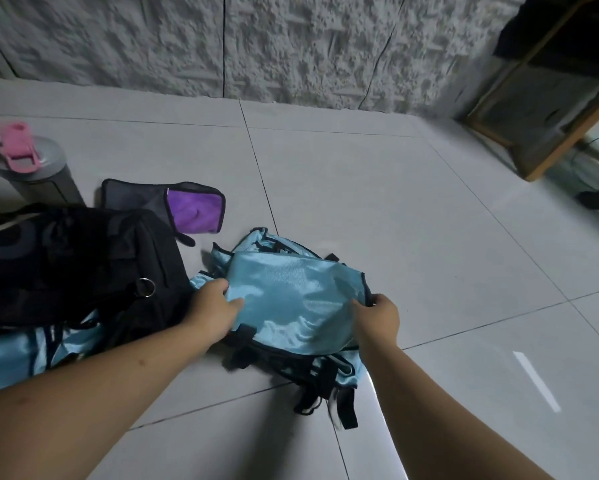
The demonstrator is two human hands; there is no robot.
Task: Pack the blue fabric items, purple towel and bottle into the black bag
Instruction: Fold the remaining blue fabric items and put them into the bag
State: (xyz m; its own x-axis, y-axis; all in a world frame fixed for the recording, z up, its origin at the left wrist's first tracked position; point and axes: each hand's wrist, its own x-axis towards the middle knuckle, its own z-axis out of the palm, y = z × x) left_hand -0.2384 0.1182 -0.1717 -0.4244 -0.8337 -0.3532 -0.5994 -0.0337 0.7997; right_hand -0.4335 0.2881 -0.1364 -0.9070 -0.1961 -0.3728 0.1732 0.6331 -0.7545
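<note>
Head view showed packing barely begun: both hands, left and right, grasped the shiny light-blue fabric bundle with black straps at centre, while the purple towel in its mesh pouch and grey pink-lidded bottle lay unpacked at upper left beside the black fabric bag.

No readable text anywhere here, as far as I can see. The black bag shows a faint grey curved shape on its top, could be a logo or a number, but it's too dark and blurry to make out. The bottle with the pink lid has no label facing the camera. The blue fabric items are plain shiny cloth with black trim, no print. The purple towel has no tag that can be read either.
</note>
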